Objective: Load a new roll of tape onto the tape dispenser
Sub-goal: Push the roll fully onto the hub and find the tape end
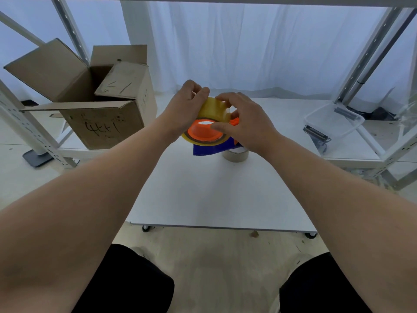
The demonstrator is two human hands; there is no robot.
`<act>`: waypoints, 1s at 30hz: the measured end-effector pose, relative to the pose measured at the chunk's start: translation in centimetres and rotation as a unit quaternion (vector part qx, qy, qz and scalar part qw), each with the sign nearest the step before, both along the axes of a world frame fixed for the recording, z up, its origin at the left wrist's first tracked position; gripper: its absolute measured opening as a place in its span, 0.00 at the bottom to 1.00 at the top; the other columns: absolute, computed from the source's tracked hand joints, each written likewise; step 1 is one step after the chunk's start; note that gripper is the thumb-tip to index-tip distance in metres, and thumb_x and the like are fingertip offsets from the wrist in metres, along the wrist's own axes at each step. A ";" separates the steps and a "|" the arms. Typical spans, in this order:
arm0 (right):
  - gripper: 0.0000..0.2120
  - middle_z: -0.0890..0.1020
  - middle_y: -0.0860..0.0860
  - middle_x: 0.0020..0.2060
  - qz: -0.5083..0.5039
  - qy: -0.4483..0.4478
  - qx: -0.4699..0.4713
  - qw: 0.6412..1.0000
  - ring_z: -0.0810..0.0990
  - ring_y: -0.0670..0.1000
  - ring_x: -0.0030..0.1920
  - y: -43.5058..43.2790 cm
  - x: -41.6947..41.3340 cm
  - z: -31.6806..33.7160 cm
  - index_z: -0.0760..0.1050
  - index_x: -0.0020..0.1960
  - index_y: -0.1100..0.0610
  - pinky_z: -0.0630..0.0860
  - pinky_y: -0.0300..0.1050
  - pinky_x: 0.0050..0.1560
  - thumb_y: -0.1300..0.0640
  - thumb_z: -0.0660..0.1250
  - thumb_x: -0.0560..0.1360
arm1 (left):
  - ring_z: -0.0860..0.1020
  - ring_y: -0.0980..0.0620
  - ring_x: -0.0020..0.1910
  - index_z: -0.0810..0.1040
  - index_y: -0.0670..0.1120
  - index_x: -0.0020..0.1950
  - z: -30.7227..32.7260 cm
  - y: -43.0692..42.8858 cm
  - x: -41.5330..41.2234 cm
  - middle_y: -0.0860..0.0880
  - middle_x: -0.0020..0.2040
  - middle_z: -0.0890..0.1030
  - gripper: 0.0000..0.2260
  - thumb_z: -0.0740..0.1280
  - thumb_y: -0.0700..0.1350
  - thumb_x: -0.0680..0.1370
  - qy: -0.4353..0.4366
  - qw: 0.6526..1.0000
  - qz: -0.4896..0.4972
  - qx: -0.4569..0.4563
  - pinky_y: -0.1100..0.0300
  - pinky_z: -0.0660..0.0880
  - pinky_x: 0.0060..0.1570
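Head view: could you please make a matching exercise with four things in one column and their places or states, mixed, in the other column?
Things:
1. tape roll
2. box
3. tub
4. spare roll

Places or states:
A. far right, clear plastic
B. gripped by the left hand and the right hand
C. standing on the table, below the hands
D. far left, flaps open

Pairs: 1-B, 2-D, 3-A, 4-C

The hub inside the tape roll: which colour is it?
The hub inside the tape roll is bright orange, shown in the head view.
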State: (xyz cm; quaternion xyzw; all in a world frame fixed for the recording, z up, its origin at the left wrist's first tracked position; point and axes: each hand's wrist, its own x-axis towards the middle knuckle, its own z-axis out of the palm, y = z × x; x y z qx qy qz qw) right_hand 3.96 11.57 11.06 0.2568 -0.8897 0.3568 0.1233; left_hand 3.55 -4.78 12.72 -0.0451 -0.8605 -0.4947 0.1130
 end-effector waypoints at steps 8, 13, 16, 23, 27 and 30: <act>0.26 0.75 0.51 0.55 0.002 0.041 0.062 0.997 0.74 0.51 0.54 0.4 -0.2 0.2 0.68 0.67 0.50 0.71 0.44 0.50 0.48 0.70 0.71 | 0.77 0.50 0.50 0.71 0.48 0.60 0.4 -1.6 0.1 0.50 0.51 0.76 0.13 0.61 0.52 0.79 -0.065 0.990 -0.102 0.067 0.59 0.77 0.45; 0.27 0.74 0.52 0.58 -0.006 0.033 0.095 0.995 0.73 0.52 0.57 0.6 -0.5 -0.3 0.66 0.67 0.51 0.67 0.42 0.49 0.50 0.71 0.71 | 0.76 0.51 0.47 0.69 0.53 0.58 -0.1 -0.8 -0.1 0.53 0.49 0.75 0.08 0.60 0.51 0.79 -0.066 0.991 -0.100 0.052 0.63 0.74 0.37; 0.29 0.75 0.51 0.58 0.008 0.046 0.098 0.994 0.73 0.52 0.57 0.5 -0.3 -0.1 0.66 0.68 0.49 0.67 0.42 0.50 0.45 0.70 0.71 | 0.76 0.51 0.47 0.66 0.52 0.58 -0.3 -0.5 0.2 0.52 0.49 0.75 0.08 0.56 0.51 0.81 -0.051 0.993 -0.100 0.042 0.63 0.74 0.36; 0.25 0.75 0.48 0.45 0.040 0.060 0.088 0.993 0.71 0.47 0.43 0.3 0.5 0.5 0.72 0.60 0.48 0.66 0.40 0.44 0.42 0.73 0.67 | 0.75 0.52 0.39 0.59 0.51 0.56 -1.0 -0.2 0.2 0.49 0.43 0.73 0.04 0.51 0.49 0.82 -0.018 0.998 -0.052 0.030 0.65 0.73 0.31; 0.22 0.75 0.46 0.41 0.046 0.071 0.060 0.995 0.71 0.47 0.40 0.5 0.7 0.6 0.74 0.54 0.52 0.66 0.39 0.41 0.44 0.75 0.65 | 0.75 0.52 0.39 0.60 0.51 0.55 -1.1 -0.4 0.2 0.49 0.43 0.74 0.03 0.52 0.48 0.82 -0.022 0.996 -0.071 0.044 0.70 0.72 0.27; 0.21 0.72 0.45 0.37 0.040 0.084 0.049 0.995 0.69 0.48 0.37 0.5 0.8 0.5 0.73 0.48 0.55 0.65 0.37 0.37 0.45 0.76 0.64 | 0.76 0.51 0.41 0.61 0.52 0.55 -1.1 -0.6 0.2 0.50 0.45 0.74 0.04 0.53 0.49 0.82 -0.033 0.995 -0.074 0.057 0.70 0.72 0.27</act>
